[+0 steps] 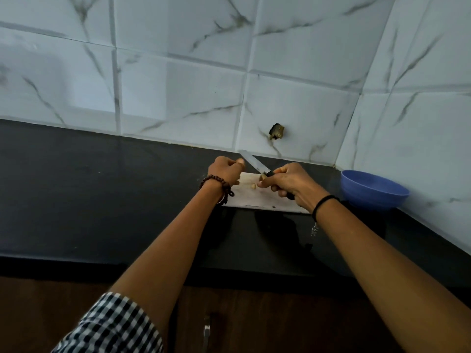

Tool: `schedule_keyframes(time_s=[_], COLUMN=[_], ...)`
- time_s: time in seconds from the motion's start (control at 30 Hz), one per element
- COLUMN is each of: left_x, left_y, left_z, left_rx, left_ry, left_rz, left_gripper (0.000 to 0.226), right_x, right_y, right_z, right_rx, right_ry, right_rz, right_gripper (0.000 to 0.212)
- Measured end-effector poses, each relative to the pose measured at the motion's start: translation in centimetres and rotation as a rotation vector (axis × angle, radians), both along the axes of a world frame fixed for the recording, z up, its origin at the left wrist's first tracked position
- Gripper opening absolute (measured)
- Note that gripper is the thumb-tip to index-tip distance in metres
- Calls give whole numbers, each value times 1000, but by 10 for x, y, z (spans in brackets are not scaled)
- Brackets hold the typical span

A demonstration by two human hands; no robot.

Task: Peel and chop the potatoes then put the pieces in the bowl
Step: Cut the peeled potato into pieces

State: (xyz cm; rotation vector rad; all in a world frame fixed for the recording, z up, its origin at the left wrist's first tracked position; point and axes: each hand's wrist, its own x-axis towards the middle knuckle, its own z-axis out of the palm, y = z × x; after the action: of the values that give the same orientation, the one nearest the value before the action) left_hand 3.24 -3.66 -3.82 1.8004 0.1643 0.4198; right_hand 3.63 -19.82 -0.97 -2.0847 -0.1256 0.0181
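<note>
My right hand [288,183] grips the black handle of a knife [251,161] over the white cutting board [257,198]. The blade points up and left toward the wall. My left hand [225,171] hovers at the board's left end with its fingers curled, and the thumb tip sits beside the blade. The back of that hand hides its palm, and I see nothing held in it. Two small potato pieces [253,186] lie on the board between my hands. The blue bowl [374,189] stands to the right of the board, and its inside is not visible.
The board lies on a black countertop [102,200] against a white tiled wall. The wall turns a corner just behind the bowl. A hole [276,131] breaks the tile above the board. A wooden cabinet front with a metal handle [207,329] sits below the counter edge.
</note>
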Motion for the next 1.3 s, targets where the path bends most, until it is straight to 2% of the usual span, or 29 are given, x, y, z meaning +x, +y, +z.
schedule_keyframes(time_s=[0.07,0.13,0.23,0.3,0.37,0.47,0.63,0.8,0.87,0.93,1.0,1.07,1.17,1.3], left_x=[-2,-5,-9,-10,-10,-6,-8,-7,-5,0,5,8,8,14], left_y=[5,6,3,3,3,3,7,7,9,13,18,19,16,16], left_z=[-1,1,8,12,11,8,7,5,4,2,-2,-4,-6,1], left_rx=[-7,-109,-315,-386,-341,-220,-175,-180,-153,-99,21,180,373,463], left_ry=[-26,-11,46,80,124,108,121,146,136,99,58,54,110,134], left_rz=[111,125,44,-32,-67,-117,-169,-174,-105,18,125,159,174,150], left_gripper=[26,23,23,26,31,38,52,48,45,37,27,28,44,47], right_x=[6,12,14,15,15,18,22,12,5,-3,-11,-16,-17,-16], right_y=[0,3,11,17,24,33,32,23,16,8,-1,-10,-29,-52], right_z=[3,5,4,1,-2,-3,-7,-3,-3,-6,-10,-16,-22,-14], right_rx=[-8,-23,6,127,268,360,353,371,213,-55,-210,-279,-373,-462], right_ry=[-3,7,29,50,93,135,146,158,46,-110,-208,-232,-286,-292], right_rz=[-3,2,38,68,80,48,44,81,70,48,60,86,18,-75], right_gripper=[27,34,32,29,31,35,50,42,29,18,9,7,10,13])
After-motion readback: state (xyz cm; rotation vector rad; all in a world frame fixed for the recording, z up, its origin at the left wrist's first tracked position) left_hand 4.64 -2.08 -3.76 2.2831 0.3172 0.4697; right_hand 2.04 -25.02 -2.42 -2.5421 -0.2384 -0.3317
